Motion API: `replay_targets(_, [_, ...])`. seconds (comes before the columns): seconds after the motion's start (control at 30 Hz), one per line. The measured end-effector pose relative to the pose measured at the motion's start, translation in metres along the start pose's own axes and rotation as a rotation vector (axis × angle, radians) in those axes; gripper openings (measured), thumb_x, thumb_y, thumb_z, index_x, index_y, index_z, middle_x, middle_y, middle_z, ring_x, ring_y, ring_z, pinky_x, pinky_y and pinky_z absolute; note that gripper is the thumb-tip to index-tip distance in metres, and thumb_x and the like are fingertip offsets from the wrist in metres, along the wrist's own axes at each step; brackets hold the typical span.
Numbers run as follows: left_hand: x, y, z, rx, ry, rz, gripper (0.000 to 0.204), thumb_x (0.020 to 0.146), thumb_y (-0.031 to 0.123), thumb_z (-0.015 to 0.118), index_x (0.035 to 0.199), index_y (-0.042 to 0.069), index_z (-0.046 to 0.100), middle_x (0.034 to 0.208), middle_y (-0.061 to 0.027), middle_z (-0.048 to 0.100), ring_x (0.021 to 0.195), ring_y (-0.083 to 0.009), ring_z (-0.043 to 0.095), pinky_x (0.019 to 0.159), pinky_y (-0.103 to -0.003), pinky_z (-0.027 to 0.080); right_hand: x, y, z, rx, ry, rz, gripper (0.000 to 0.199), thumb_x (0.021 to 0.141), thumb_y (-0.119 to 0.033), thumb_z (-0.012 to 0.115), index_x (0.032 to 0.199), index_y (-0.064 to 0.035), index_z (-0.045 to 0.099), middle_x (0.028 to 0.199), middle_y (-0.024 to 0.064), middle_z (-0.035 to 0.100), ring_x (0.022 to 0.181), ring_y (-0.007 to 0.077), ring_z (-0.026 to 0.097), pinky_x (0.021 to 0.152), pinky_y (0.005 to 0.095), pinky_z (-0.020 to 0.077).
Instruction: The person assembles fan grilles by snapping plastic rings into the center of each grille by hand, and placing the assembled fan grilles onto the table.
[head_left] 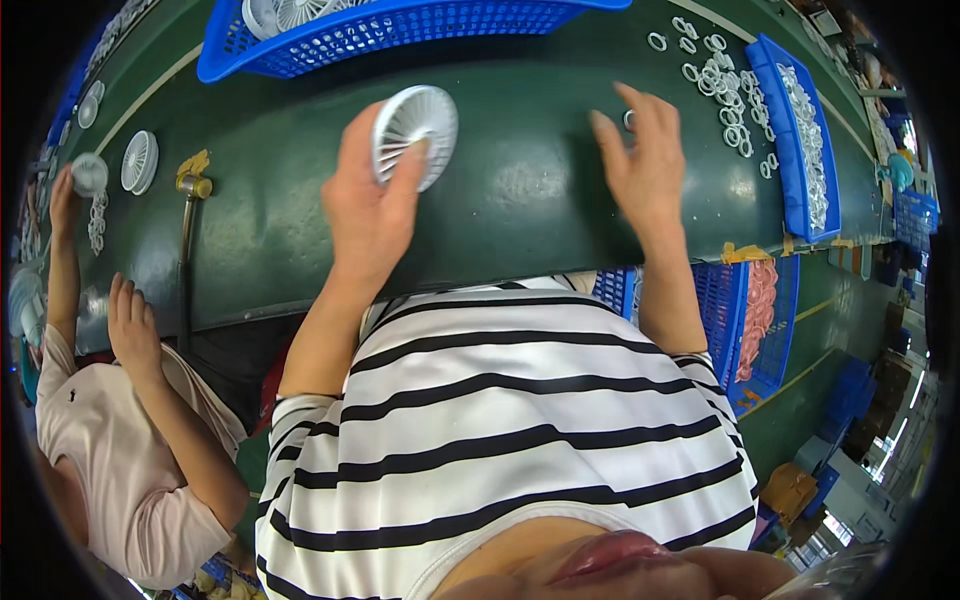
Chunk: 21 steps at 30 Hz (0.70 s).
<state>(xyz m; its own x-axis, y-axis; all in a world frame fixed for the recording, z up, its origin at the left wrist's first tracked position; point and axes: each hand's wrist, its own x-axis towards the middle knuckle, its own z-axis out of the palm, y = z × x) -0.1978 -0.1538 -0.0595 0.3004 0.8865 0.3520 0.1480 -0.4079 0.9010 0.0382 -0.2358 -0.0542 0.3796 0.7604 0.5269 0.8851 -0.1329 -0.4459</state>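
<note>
We count three blue plastic mesh baskets (pixel 400 35) on the dark green table (pixel 520 190). We see four round white slatted fan grilles (pixel 415 135) outside them.

Blue basket (pixel 300 55) cut off above

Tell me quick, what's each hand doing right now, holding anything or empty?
Left hand: closed around a white round fan grille, held above the green table.
Right hand: open, fingers spread, a small white ring at its fingertips.

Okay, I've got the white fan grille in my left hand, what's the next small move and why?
Probably close the right hand on the small white ring at its fingertips. The left hand already holds the fan grille off the green table, and the right is open.
</note>
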Motion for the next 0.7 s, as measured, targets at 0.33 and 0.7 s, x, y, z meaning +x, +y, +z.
replay_targets(0.33, [0.002,-0.039,-0.056,1.105,0.19,0.024,0.041,0.087,0.014,0.059,0.126,0.009,0.05,0.126,-0.0182,0.054,0.119,-0.0361,0.048,0.097,-0.052,0.037,0.002,0.028,-0.014,0.094,-0.29,0.145,0.013,0.086,-0.014,0.06,0.084,-0.0011,0.057,0.077,0.0145,0.059,0.07,0.0324,0.059,0.064,0.0394,0.0474])
replay_targets(0.7, [0.147,0.0,-0.057,0.89,0.002,0.275,0.039,0.081,0.023,0.066,0.116,0.008,0.058,0.109,-0.0165,0.063,0.106,-0.0343,0.058,0.088,-0.039,0.046,-0.002,0.036,-0.014,-0.208,-0.268,0.079,0.013,0.083,-0.015,0.063,0.083,-0.0031,0.058,0.089,0.0126,0.057,0.08,0.0344,0.058,0.068,0.0418,0.0467])
